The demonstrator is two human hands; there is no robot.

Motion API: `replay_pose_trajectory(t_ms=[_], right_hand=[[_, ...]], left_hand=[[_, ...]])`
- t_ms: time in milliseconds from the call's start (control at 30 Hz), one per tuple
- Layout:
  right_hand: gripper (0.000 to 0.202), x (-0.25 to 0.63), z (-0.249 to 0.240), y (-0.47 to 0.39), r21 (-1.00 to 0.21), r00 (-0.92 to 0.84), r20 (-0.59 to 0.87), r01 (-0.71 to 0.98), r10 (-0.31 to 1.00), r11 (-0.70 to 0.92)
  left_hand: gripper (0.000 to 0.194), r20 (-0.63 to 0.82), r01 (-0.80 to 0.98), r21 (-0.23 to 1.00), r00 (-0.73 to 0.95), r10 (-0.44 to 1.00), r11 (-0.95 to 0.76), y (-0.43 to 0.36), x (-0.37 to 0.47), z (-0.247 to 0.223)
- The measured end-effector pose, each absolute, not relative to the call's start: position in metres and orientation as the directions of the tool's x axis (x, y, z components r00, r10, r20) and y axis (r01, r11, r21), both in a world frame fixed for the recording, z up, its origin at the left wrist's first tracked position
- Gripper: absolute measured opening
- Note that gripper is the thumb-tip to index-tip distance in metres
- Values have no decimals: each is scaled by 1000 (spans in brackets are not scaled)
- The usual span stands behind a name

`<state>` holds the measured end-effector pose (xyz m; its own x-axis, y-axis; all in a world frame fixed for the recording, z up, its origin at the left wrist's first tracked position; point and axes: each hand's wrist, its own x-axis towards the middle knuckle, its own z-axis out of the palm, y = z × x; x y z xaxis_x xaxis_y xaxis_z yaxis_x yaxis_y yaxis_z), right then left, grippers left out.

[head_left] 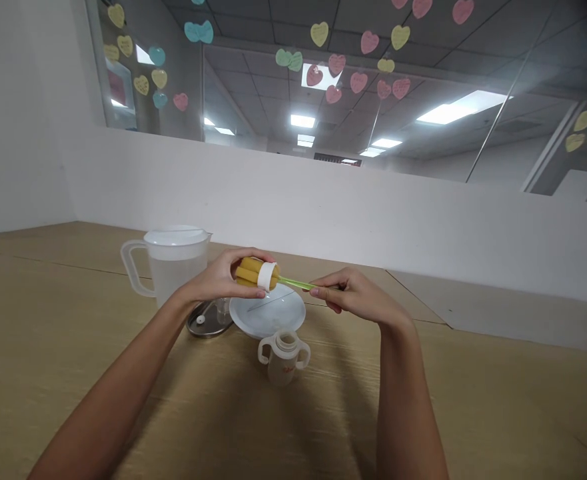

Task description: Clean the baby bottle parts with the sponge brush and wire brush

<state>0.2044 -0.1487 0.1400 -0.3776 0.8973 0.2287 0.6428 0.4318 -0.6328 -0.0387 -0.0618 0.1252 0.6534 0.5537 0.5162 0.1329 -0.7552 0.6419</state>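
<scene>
My left hand [228, 273] is closed around a yellow bottle cap [250, 271] with a white ring, tipped on its side so its mouth faces right. In my right hand [350, 291] is a thin green-handled brush [296, 283], pinched between thumb and fingers. The far end of the green handle reaches the cap's mouth, and its tip is hidden there. Below both hands, a baby bottle [282, 367] with two side handles stands upright and uncapped on the table. Behind it, a white bowl [268, 319] lies under the cap, with a thin straight line across it.
A lidded clear pitcher [176, 257] of liquid stands at the back left. Beside the bowl, a round metal tray [208, 325] carries a small white piece [200, 320] and a clear part. A white wall [293, 200] rises behind the wooden table [198, 420], below a window with heart-shaped notes.
</scene>
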Motion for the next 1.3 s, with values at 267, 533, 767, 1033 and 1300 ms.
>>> replay_pose_trajectory(t_ms=[267, 533, 767, 1033, 1300], right_hand=[[36, 207, 138, -147, -644, -397, 202, 635, 895, 427], [37, 211, 138, -146, -647, -398, 166, 647, 902, 404], [39, 212, 138, -148, -650, -414, 146, 644, 898, 403], [38, 214, 138, -149, -645, -415, 130, 654, 900, 395], [38, 215, 137, -149, -645, -419, 124, 654, 899, 394]], left_hand=[[49, 564, 157, 612, 599, 568, -775, -58, -40, 125], [46, 538, 101, 645, 644, 544, -757, -52, -44, 124], [45, 536, 50, 679, 648, 541, -732, -49, -45, 121], [45, 523, 8, 710, 664, 535, -704, -44, -48, 117], [44, 528, -43, 723, 678, 511, -689, -38, -51, 114]])
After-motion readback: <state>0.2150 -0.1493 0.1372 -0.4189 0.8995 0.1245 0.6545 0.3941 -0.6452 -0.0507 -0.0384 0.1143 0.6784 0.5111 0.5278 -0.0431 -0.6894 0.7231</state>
